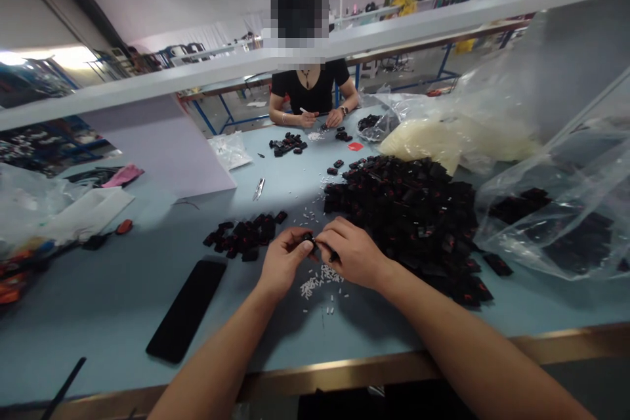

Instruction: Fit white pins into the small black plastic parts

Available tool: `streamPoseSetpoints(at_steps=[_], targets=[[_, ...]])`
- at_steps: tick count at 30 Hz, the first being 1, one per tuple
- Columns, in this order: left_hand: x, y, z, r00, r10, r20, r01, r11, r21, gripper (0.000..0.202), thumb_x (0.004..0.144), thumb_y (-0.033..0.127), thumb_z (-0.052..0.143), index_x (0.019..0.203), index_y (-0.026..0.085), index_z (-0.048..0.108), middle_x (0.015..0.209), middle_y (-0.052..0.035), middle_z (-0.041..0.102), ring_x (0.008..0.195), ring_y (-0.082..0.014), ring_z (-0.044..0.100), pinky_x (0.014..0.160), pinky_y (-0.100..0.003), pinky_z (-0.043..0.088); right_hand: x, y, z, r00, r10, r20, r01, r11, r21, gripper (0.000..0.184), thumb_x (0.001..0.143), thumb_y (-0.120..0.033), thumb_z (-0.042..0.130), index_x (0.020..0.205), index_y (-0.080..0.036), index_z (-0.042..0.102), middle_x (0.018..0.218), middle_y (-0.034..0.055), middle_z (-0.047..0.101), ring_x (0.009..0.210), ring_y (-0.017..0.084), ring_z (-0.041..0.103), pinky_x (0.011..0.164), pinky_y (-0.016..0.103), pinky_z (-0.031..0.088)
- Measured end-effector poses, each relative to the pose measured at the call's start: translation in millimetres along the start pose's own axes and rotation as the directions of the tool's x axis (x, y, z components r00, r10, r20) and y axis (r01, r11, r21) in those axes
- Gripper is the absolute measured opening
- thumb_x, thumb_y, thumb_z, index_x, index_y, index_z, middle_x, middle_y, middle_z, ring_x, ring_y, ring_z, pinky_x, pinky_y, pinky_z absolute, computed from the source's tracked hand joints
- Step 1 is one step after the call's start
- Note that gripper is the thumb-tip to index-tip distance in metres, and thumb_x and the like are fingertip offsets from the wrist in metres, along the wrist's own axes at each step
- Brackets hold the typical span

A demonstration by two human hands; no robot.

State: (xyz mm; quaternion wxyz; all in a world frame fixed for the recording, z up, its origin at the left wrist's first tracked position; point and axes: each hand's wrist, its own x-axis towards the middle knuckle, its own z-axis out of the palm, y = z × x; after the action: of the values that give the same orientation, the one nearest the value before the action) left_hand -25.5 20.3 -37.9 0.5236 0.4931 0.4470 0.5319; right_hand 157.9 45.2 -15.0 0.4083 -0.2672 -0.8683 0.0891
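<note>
The person's left hand [284,261] and right hand [352,252] are meeting just above a pale blue table [113,335], both curling closed around a small black plastic piece [309,240]. The left hand is pinching one end between thumb and fingers, while the right hand is gripping the other end; the fingers are hiding most of the piece, so its exact shape is hard to tell. Directly below the hands, a scatter of tiny white plastic pegs [315,282] is lying on the table. Just right of the hands, a large heap of black pieces with red marks [398,223] is spreading across the table, and a smaller pile of black pieces [245,236] is sitting just left of them. A black smartphone [186,310] is lying face down or dark near the left forearm. Farther along, a small metal hand tool [258,189] is resting on the table. To the right, a clear plastic bag holding more black pieces [556,210] is slumping beside a bag of cream-coloured pellets [453,141]. Across the table, a co-worker in a black top [308,88] is working with both hands [319,119] near another small pile of black pieces [288,143], one hand holding a thin white item.
</note>
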Motion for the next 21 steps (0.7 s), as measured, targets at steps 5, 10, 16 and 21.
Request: streamPoseSetpoints(at_steps=[5, 10, 16, 21], targets=[[1, 0, -0.8, 1.0, 0.007, -0.03, -0.007, 1.0, -0.005, 0.033, 0.074, 0.034, 0.075, 0.1, 0.016, 0.065, 0.083, -0.0031, 0.067, 0.067, -0.0169, 0.064, 0.067, -0.031, 0.052, 1, -5, 0, 0.999, -0.041, -0.026, 0.041, 0.999, -0.005, 0.016, 0.085, -0.011, 0.05, 0.092, -0.017, 0.062, 0.081, 0.0081, 0.062, 0.075, 0.019, 0.052, 0.068, 0.032, 0.048], [0, 2, 0.6, 1.0, -0.021, -0.009, 0.021, 0.999, -0.049, 0.03, 0.074, 0.031, 0.075, 0.099, 0.017, 0.066, 0.078, -0.0009, 0.066, 0.068, -0.0155, 0.064, 0.067, -0.029, 0.052, 2, -10, 2, 0.999, -0.023, -0.046, 0.024, 0.999, 0.039, 0.014, 0.083, -0.011, 0.049, 0.082, -0.018, 0.061, 0.076, 0.0069, 0.06, 0.074, 0.019, 0.052, 0.067, 0.031, 0.048], [-1, 11, 4.9, 0.999, -0.039, -0.01, 0.037, 0.985, -0.169, 0.03, 0.076, 0.029, 0.074, 0.103, 0.019, 0.065, 0.078, 0.0007, 0.063, 0.066, -0.0129, 0.063, 0.062, -0.025, 0.051, 1, -7, 6, 0.997, 0.047, -0.066, -0.04, 0.994, 0.097, 0.019, 0.084, -0.011, 0.051, 0.096, -0.019, 0.064, 0.087, 0.0077, 0.063, 0.08, 0.019, 0.057, 0.071, 0.031, 0.051], [-2, 18, 9.0, 0.995, -0.098, 0.034, 0.103, 0.953, -0.286, 0.03, 0.076, 0.029, 0.074, 0.103, 0.02, 0.063, 0.088, -0.0017, 0.065, 0.065, -0.0145, 0.066, 0.064, -0.031, 0.055, 3, -4, 3, 0.962, 0.209, -0.175, -0.175, 0.966, 0.189, 0.019, 0.092, -0.016, 0.046, 0.095, -0.019, 0.065, 0.092, 0.0086, 0.061, 0.088, 0.018, 0.059, 0.079, 0.031, 0.052]])
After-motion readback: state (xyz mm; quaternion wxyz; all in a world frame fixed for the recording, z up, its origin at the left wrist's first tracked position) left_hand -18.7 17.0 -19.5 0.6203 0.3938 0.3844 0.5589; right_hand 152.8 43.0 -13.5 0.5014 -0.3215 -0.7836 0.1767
